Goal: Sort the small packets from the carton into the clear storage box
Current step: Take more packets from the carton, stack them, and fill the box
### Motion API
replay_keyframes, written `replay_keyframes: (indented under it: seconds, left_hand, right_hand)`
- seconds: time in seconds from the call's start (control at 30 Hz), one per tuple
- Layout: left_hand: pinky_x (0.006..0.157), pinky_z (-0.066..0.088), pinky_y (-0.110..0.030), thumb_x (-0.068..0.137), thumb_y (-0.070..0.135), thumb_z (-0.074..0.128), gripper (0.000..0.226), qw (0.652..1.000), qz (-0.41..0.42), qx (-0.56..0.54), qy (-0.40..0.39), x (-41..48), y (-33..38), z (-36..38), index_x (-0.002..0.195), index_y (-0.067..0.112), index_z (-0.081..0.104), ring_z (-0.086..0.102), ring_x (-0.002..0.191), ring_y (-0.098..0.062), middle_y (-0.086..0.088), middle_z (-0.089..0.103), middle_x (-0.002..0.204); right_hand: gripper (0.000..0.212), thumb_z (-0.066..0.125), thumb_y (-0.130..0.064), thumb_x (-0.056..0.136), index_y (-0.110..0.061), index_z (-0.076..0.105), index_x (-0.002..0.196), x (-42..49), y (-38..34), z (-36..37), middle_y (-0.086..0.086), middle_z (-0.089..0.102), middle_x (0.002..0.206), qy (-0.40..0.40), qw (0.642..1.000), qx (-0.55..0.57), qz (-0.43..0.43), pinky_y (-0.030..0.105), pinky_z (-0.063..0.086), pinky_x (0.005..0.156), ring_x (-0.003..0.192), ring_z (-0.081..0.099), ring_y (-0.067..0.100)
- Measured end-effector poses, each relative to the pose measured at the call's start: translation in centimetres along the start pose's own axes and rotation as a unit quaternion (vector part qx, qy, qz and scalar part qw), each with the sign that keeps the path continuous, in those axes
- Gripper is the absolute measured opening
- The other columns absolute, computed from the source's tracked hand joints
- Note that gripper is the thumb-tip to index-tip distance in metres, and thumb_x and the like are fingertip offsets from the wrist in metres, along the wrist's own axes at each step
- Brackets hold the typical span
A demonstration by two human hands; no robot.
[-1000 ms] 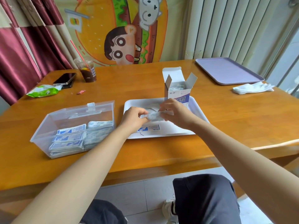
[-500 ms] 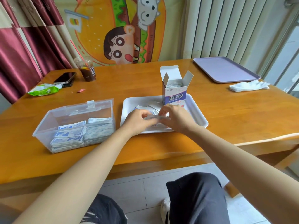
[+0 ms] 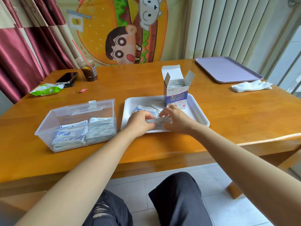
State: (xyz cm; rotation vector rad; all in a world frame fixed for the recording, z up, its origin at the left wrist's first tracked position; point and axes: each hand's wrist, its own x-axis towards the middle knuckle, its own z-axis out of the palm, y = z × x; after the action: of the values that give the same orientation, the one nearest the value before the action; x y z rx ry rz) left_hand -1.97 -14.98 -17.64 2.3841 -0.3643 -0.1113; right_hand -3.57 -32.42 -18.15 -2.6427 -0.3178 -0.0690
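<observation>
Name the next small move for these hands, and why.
Probably carry the bunch of packets left into the clear storage box: both the left hand and right hand grip it over the white tray, and stacks already lie there.

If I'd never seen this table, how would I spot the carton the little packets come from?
Start at the wooden table, then find the white tray in the middle of it. The carton stands upright at the tray's far side. It is the only tall thing there, blue-banded with open top flaps; the packets beside it lie flat.
</observation>
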Motion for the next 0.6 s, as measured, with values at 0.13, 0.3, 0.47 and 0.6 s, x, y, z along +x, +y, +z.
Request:
replay_keyframes:
  seconds: [0.13, 0.3, 0.47, 0.6]
  left_hand:
    - [0.074, 0.049, -0.028, 0.082, 0.022, 0.071, 0.014, 1.0, -0.001, 0.005, 0.017, -0.1, 0.4, 0.1, 0.096, 0.018, 0.072, 0.063, 0.092, -0.02, 0.001, 0.068, 0.099]
    - [0.081, 0.049, -0.03, 0.082, 0.016, 0.069, 0.013, 1.0, 0.005, 0.025, 0.012, -0.4, 0.8, 0.0, 0.095, 0.018, 0.072, 0.061, 0.096, -0.019, 0.001, 0.067, 0.1]
    - [0.077, 0.051, -0.032, 0.084, 0.02, 0.068, 0.009, 1.0, -0.006, 0.029, -0.006, -0.4, 0.9, 0.3, 0.092, 0.02, 0.071, 0.062, 0.093, -0.022, 0.0, 0.069, 0.097]
    - [0.077, 0.051, -0.034, 0.086, 0.019, 0.066, 0.012, 0.999, -0.015, 0.039, -0.023, -0.4, 0.8, 0.4, 0.096, 0.019, 0.072, 0.063, 0.093, -0.025, -0.004, 0.069, 0.099]
  right_hand:
    - [0.036, 0.065, -0.015, 0.082, -0.015, 0.062, 0.118, -0.4, 0.1, -0.3, 0.011, 0.048, 0.119, 0.009, 1.0, -0.01, 0.004, 0.035, 0.041, 0.093, 0.112, 0.044, 0.027]
    - [0.026, 0.066, -0.016, 0.084, -0.017, 0.069, 0.11, -0.9, 0.7, -1.1, 0.003, 0.054, 0.104, 0.026, 1.0, 0.004, -0.003, 0.027, 0.043, 0.079, 0.084, 0.051, 0.011]
    - [0.019, 0.065, -0.009, 0.082, -0.014, 0.071, 0.1, -1.1, 0.1, -1.2, 0.0, 0.06, 0.091, 0.032, 0.999, 0.043, 0.004, 0.019, 0.04, 0.066, 0.073, 0.05, 0.009]
    - [0.02, 0.062, -0.01, 0.084, -0.013, 0.071, 0.102, -1.3, 0.0, -1.0, -0.002, 0.057, 0.091, 0.028, 0.998, 0.052, 0.02, 0.023, 0.043, 0.066, 0.077, 0.052, 0.013]
